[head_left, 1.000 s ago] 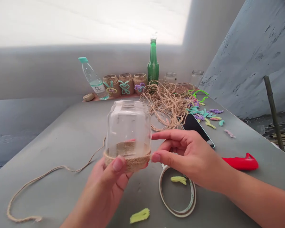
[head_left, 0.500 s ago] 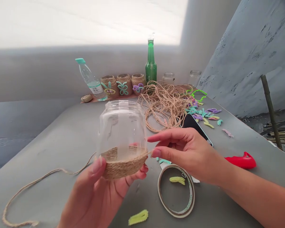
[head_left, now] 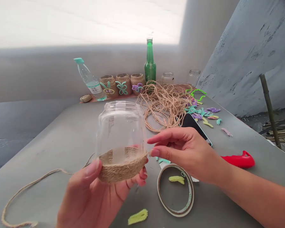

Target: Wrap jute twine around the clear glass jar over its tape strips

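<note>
My left hand (head_left: 97, 190) grips a clear glass jar (head_left: 122, 129) from below, with the thumb on its near left side and fingers under the base. Brown twine (head_left: 123, 169) is wound in close rows around the jar's lower part; a pale strip runs up the glass above it. At the jar's right side, my right hand (head_left: 182, 152) pinches the twine where it leaves the wound band. A loose length of twine (head_left: 41, 181) trails from behind the left hand across the table.
Tangled twine (head_left: 166, 104), a phone (head_left: 197, 126), pipe-cleaner pieces (head_left: 199, 112) and a red-handled tool (head_left: 239, 160) lie to the right. A tape roll (head_left: 159, 190) is in front. Twine-wrapped jars (head_left: 122, 85), a green bottle (head_left: 150, 68) and a water bottle (head_left: 93, 84) stand behind.
The jar has tilted and turned slightly in my left hand, its wrapped base shifting a little down and left. My right hand stays at the jar's right side with the twine.
</note>
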The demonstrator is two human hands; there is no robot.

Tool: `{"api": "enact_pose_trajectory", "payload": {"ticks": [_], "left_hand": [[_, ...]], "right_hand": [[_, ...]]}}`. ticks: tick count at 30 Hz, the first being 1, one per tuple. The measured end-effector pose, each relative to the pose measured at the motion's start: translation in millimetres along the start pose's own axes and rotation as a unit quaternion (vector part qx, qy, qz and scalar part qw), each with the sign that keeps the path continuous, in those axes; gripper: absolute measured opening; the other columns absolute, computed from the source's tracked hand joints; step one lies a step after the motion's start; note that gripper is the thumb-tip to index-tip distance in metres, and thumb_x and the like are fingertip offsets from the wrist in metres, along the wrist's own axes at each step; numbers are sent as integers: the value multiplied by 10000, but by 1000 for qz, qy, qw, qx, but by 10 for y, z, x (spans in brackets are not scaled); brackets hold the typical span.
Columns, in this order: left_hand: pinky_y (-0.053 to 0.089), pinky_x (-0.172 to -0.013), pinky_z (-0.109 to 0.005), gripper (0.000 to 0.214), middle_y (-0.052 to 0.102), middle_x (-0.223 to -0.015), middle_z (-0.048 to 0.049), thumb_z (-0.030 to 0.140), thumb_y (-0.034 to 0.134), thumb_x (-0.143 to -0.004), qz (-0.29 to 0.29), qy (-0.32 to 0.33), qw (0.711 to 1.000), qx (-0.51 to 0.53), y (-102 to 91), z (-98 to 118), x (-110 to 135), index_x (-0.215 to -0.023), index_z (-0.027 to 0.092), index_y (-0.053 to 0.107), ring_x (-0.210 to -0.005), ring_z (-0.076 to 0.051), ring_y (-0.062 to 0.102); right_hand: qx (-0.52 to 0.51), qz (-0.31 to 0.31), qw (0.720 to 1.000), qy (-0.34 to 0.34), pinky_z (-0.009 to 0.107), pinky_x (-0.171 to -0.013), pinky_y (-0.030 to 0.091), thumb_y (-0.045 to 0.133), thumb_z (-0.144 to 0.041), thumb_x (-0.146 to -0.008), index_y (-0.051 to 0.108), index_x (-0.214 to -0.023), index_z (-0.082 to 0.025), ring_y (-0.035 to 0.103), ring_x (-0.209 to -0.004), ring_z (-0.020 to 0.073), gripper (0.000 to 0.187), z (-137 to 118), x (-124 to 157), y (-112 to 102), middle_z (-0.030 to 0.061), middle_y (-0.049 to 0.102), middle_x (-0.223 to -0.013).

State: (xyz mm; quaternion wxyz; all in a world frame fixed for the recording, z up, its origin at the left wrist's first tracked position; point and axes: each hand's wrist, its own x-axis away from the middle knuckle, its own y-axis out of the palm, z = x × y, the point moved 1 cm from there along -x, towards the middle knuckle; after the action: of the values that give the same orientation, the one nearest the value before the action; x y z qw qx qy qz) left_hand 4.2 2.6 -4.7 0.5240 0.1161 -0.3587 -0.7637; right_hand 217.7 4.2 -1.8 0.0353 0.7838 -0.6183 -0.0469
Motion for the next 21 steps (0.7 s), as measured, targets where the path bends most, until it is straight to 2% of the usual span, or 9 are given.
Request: {"api": "enact_pose_trajectory", "payload": {"ticks": [8, 12, 14, 17, 21], "left_hand": [[666, -728, -364, 358, 859, -972, -154, 458, 734, -829, -14, -11, 1000, -2, 41, 0, 1, -991, 169, 871, -759, -292, 753], [662, -746, -395, 341, 856, -1022, -153, 478, 702, -851, -18, -13, 1000, 20, 7, -5, 6, -980, 214, 876, -784, -305, 759], [655, -776, -403, 362, 847, -1058, -154, 488, 663, -877, -36, -16, 999, 30, -34, -6, 20, -996, 217, 871, -817, -308, 759], [640, -842, -415, 503, 829, -1082, -181, 559, 592, -901, -74, -29, 996, 36, -101, -2, 47, -1083, 162, 844, -869, -327, 751], [642, -835, -420, 565, 820, -1137, -190, 585, 624, -876, -111, -45, 992, 51, -128, 13, 46, -1168, 142, 817, -851, -331, 757]], "right_hand": [[-12, 9, 1000, -4, 293, -766, 535, 845, -275, -871, 836, -997, -248, 687, -862, 161, 129, 5, 10, -3, 22, 792, -919], [-23, -12, 999, 30, 283, -747, 520, 870, -248, -843, 791, -1006, -247, 679, -848, 158, 182, 3, 24, 1, 15, 786, -917], [-29, -20, 998, 53, 261, -689, 488, 879, -240, -834, 760, -1034, -249, 656, -778, 142, 233, 4, 23, -1, 7, 783, -863], [-29, -26, 996, 80, 234, -634, 438, 885, -235, -829, 729, -1086, -254, 605, -700, 115, 301, 7, 8, -7, -5, 772, -817], [-66, -60, 991, 102, 236, -682, 456, 899, -222, -814, 726, -1123, -258, 622, -716, 109, 356, 23, -21, -2, -17, 761, -791]]}}
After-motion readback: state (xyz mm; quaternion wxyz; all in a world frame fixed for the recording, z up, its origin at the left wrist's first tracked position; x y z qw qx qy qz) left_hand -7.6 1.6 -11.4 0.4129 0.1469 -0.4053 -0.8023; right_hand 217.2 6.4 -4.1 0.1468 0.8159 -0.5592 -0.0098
